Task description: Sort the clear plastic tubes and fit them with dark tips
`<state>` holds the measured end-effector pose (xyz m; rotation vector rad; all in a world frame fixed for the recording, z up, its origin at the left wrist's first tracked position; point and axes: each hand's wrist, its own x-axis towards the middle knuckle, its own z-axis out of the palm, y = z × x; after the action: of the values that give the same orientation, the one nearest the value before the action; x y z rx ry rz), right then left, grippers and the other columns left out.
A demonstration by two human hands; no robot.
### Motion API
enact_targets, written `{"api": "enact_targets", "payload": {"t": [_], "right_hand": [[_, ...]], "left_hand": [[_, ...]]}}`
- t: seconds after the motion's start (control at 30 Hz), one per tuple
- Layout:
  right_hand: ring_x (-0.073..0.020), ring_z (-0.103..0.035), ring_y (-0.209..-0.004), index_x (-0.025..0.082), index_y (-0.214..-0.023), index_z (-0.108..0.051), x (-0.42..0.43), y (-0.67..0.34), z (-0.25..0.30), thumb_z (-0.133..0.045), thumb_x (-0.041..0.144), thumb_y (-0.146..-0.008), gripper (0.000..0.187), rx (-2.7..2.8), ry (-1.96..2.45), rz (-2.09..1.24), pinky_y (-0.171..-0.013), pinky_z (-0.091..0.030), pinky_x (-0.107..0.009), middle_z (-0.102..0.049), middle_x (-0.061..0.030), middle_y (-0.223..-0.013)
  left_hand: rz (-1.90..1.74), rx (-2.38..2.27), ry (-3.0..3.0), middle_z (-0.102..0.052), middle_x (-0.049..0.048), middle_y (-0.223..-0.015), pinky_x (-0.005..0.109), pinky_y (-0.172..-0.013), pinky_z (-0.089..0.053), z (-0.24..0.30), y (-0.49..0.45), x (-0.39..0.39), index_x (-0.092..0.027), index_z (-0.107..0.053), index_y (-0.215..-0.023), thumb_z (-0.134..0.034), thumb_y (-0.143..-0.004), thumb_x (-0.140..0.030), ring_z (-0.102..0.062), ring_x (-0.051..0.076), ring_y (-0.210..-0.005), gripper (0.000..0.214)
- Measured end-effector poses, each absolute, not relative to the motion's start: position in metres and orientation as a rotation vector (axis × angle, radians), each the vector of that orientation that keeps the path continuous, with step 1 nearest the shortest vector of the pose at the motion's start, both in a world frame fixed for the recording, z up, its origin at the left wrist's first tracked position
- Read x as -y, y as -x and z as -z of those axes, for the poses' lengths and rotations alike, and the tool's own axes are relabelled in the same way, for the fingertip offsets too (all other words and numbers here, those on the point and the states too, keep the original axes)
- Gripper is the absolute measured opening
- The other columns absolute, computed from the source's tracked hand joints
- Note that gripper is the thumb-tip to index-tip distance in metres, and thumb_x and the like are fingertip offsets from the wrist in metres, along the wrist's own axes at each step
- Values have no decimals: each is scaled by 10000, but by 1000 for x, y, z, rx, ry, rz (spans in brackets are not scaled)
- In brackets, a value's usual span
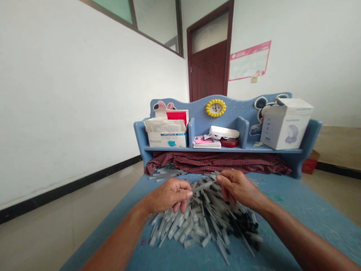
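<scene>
Slender translucent tube (pixel 205 185) spans the gap between the two hands, raised over the middle of the blue counter (pixel 175 259), well in from its left and right edges. The left hand (pixel 172 195) has its thumb and index finger closed on one end, the other fingers curled loosely beneath. The right hand (pixel 238 186) pinches the opposite end between thumb and forefinger, its remaining fingers bent downward.

Below the hands, a loose heap of similar tubes (pixel 184 227) spreads over the counter, its pieces pointing in many directions. Black pieces (pixel 248 226) gather at the heap's side toward the counter's right edge. Another bunch of tubes (pixel 166 174) lies by the far left corner, close to a red checked cloth (pixel 231 162) that runs along the far edge.

Above the cloth, a blue shelf (pixel 203 149) carries an opened carton (pixel 167 140) at its left end and a white box (pixel 284 130) at its right. Between them sit a stack of papers (pixel 207 144) and a round red tin (pixel 229 143), with a white case (pixel 224 131) above. A yellow-rimmed clock (pixel 216 108) is mounted on the backboard.
</scene>
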<state>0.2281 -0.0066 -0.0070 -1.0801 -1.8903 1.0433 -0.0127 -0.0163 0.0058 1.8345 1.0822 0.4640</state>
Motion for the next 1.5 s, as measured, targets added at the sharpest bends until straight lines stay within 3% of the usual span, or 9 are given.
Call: {"api": "enact_targets", "payload": {"t": [0.5, 0.63, 0.77, 0.9, 1.13, 1.23, 1.37, 1.43, 1.5], "right_hand": [[-59, -398, -324, 169, -576, -488, 2, -249, -11, -524, 395, -807, 325, 1529, 992, -857, -345, -270, -189, -554, 10, -469], [-82, -432, -397, 172, -608, -514, 8, -240, -2, -480, 357, -836, 296, 1731, 1048, -441, -439, -318, -210, -524, 18, -483], [-96, -459, -438, 167, -655, -554, 18, -225, 12, -444, 266, -861, 254, 2078, 1021, 178, -502, -257, -248, -539, 11, -501], [-97, -491, -457, 175, -666, -550, 25, -217, 19, -408, 252, -894, 279, 2287, 930, 362, -518, -218, -271, -581, 6, -536], [-90, -473, -465, 180, -666, -530, 30, -215, 18, -412, 348, -902, 313, 2336, 960, 82, -501, -226, -247, -541, 21, -523], [-82, -435, -463, 179, -678, -533, 34, -212, 15, -423, 336, -894, 289, 2277, 963, -120, -499, -244, -232, -515, 28, -534], [-86, -421, -495, 176, -715, -555, 41, -205, 12, -462, 346, -871, 248, 2172, 936, -413, -508, -279, -217, -500, 33, -555], [-86, -429, -486, 170, -735, -566, 44, -201, 10, -485, 382, -855, 257, 2087, 917, -605, -486, -286, -211, -497, 35, -552], [-77, -439, -437, 161, -713, -560, 47, -199, 7, -482, 426, -847, 307, 1970, 864, -857, -439, -284, -202, -510, 34, -546]], "left_hand": [[-657, -1287, -1764, -627, -1, -540, 164, -401, -309, -22, 60, 1, -126, -550, -754, -584, -753, -406, -424, 53, -387, 282], [-829, -1401, -1673, -638, 12, -550, 167, -384, -303, -15, 60, -6, -138, -520, -730, -577, -733, -426, -465, 68, -382, 294], [-883, -1301, -1565, -665, 46, -597, 159, -371, -310, -8, 36, -2, -148, -495, -758, -564, -745, -415, -552, 103, -424, 277], [-892, -1167, -1487, -681, 73, -638, 148, -370, -315, -3, 13, 6, -152, -468, -778, -546, -781, -365, -598, 123, -459, 227], [-1013, -1040, -1340, -703, 124, -813, 180, -437, -412, -5, -5, 17, -156, -453, -819, -508, -842, -324, -668, 178, -632, 178], [-1156, -910, -1269, -701, 133, -890, 242, -614, -491, -10, -12, 23, -155, -456, -824, -529, -840, -293, -680, 205, -775, 157], [-1303, -715, -1211, -685, 144, -987, 334, -831, -470, -17, -31, 38, -153, -472, -866, -549, -834, -263, -653, 235, -921, 138], [-1307, -655, -1222, -681, 145, -1001, 311, -813, -478, -22, -44, 47, -149, -484, -869, -545, -835, -252, -649, 226, -926, 125], [-1278, -620, -1254, -684, 141, -985, 244, -678, -499, -27, -58, 55, -147, -492, -857, -545, -832, -257, -666, 197, -828, 125]]}}
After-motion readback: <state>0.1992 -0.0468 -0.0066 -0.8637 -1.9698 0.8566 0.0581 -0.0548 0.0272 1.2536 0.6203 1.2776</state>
